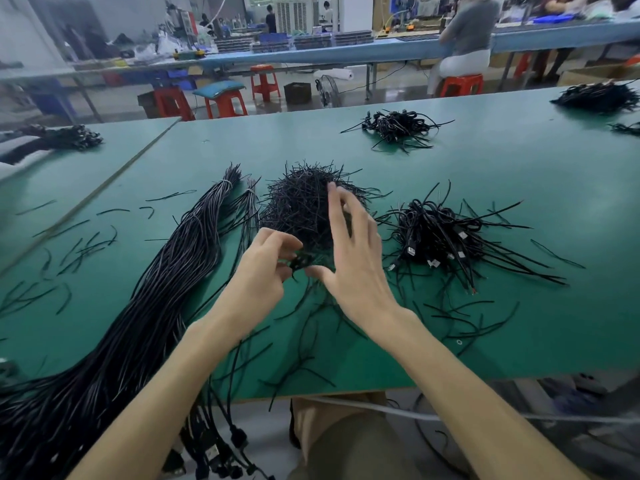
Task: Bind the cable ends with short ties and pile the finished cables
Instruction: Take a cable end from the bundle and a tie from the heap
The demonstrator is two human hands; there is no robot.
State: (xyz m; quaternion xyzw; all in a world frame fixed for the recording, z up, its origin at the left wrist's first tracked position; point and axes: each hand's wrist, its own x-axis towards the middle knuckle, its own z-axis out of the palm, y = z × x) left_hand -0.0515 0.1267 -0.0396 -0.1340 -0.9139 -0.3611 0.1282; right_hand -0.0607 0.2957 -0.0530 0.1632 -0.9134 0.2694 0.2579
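My left hand point(265, 271) pinches a coiled black cable end point(300, 263) above the green table point(485, 188). Just to its right, my right hand point(353, 251) is spread with straight fingers, its thumb touching the same coil. Behind both hands lies a heap of short black ties point(304, 202). At the right is a pile of bound cables point(440, 237) with silver plugs. A thick bundle of long loose cables point(149, 306) runs from the table's middle down over the front edge at the left.
Single ties point(79, 247) lie scattered left and in front of me. More cable piles sit far back point(398, 128), at the right corner point(599, 97) and on the left table point(59, 136). Red stools point(265, 81) and a seated person point(467, 39) are beyond.
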